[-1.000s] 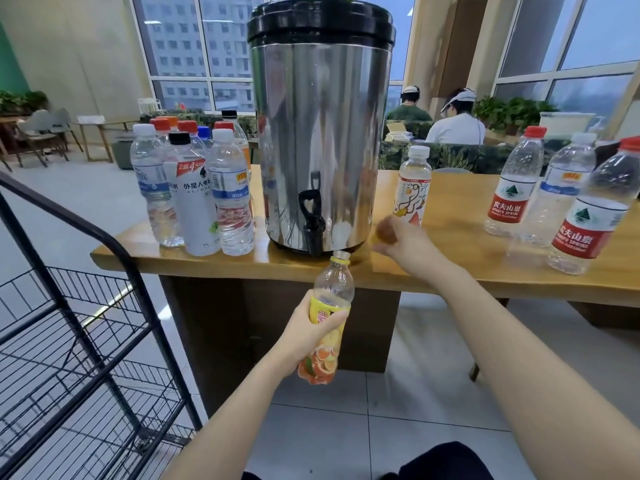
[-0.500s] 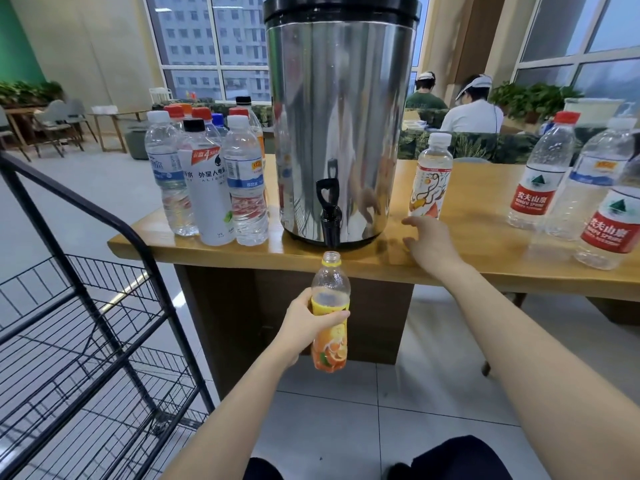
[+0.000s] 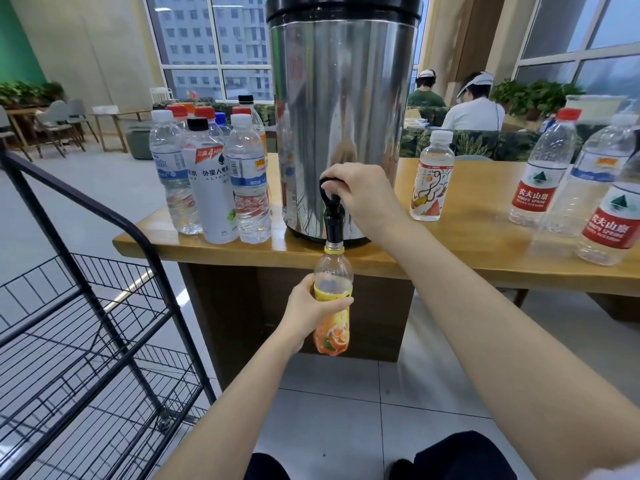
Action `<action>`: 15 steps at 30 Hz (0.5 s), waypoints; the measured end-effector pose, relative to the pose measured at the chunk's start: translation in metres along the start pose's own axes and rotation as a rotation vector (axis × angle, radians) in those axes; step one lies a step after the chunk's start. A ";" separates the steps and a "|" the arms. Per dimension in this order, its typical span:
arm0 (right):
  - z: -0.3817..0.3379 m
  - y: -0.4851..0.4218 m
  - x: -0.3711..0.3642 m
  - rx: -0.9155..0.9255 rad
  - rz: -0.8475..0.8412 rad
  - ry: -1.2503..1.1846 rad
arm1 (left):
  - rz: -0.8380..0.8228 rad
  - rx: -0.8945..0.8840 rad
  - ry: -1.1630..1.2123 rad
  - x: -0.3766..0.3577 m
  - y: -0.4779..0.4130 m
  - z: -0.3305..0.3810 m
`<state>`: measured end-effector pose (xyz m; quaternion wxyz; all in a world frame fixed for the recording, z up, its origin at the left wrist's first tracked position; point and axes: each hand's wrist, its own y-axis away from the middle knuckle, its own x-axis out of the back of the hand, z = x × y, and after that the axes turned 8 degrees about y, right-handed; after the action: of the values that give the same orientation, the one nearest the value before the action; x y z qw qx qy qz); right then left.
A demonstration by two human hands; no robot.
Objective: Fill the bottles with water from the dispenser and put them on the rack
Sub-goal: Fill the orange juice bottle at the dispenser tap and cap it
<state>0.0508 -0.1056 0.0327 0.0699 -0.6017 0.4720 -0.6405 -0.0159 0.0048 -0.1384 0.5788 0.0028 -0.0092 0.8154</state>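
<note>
Head | bottle point(image 3: 331, 332) clasped in left hand point(image 3: 308, 308), best held plumb under spout point(image 3: 333, 230) | lever point(image 3: 325, 187) gripped by right hand point(image 3: 367, 199)

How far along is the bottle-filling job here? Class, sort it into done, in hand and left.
Done: nothing on the rack's visible shelves. In hand: the left hand holds the orange-labelled bottle, mouth under the tap, while the right hand grips the tap lever; no water shows in its clear neck. Left: filling it, racking it, then the capped bottles on the table.
</note>
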 end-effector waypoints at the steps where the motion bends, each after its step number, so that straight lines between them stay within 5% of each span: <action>1: -0.001 0.000 0.000 -0.003 0.025 -0.005 | 0.000 0.002 0.005 0.000 0.000 0.000; 8: -0.005 0.028 -0.004 0.149 0.244 0.052 | -0.004 0.015 0.034 -0.003 0.001 0.000; 15: 0.011 0.064 -0.007 0.266 0.104 0.090 | 0.008 0.031 0.035 -0.004 0.003 0.003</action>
<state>0.0316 -0.1416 -0.0182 0.1609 -0.5327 0.4161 -0.7192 -0.0176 -0.0002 -0.1350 0.5756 -0.0025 0.0134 0.8176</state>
